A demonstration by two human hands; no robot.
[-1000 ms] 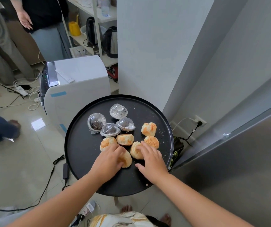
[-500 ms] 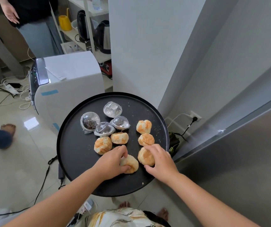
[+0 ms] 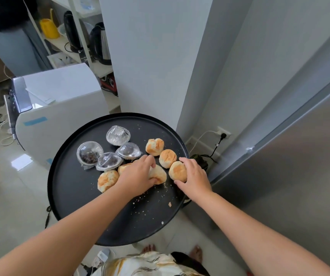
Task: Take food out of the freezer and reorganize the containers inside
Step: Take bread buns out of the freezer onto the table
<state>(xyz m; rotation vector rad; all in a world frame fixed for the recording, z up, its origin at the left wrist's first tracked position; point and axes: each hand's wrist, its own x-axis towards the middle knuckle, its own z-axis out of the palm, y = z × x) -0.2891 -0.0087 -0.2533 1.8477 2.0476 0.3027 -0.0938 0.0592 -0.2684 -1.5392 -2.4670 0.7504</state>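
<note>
My left hand (image 3: 138, 174) lay palm-down over the middle of the round black tray (image 3: 76, 188), fingers curled around a pale bun (image 3: 158, 173) whose right half showed beyond my knuckles; a second bun (image 3: 124, 167) was partly hidden under the same hand, and a third (image 3: 107, 180) sat just left of my wrist, touching neither of the others that I could tell. My right hand (image 3: 197, 179) cupped another bun (image 3: 178, 171) from the right, thumb below it and fingertips over its top (whether I gripped it or only touched it, I cannot tell). Two more buns lay beyond: one (image 3: 167, 158) pressed against the bun my right hand held, and the farthest one (image 3: 154, 146) just behind it, split along its crust. Four clear plastic domed cups (image 3: 118, 135) clustered on the tray's left-rear part, the leftmost (image 3: 89, 154) holding something dark. Crumbs (image 3: 169, 204) were scattered over the near part of the tray. A grey steel appliance face (image 3: 291, 166), closed, stood to my right, and a white machine (image 3: 60, 104) stood on the floor behind the tray.
</note>
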